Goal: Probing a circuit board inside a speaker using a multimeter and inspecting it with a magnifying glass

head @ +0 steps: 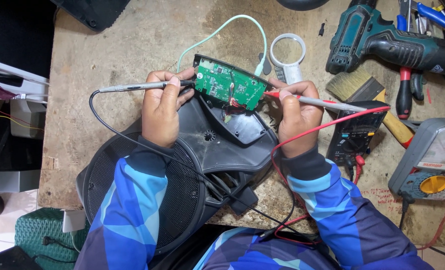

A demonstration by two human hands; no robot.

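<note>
Left hand (161,111) grips the black probe (132,87), lying sideways, tip pointing right onto the green board (227,87). Right hand (296,117) pinches the red probe (302,100), tip pointing left at the board's right edge. The board sits between both hands, just beyond the fingertips, tilted on the speaker (222,145). The multimeter (355,135) lies right of the right hand.

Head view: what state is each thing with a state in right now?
Left hand: grips black probe, tip at the board's left edge.
Right hand: grips red probe, tip at the right edge.
Green circuit board: exposed, tilted.
Speaker: lying down, opened.
Multimeter: leads plugged in.
</note>
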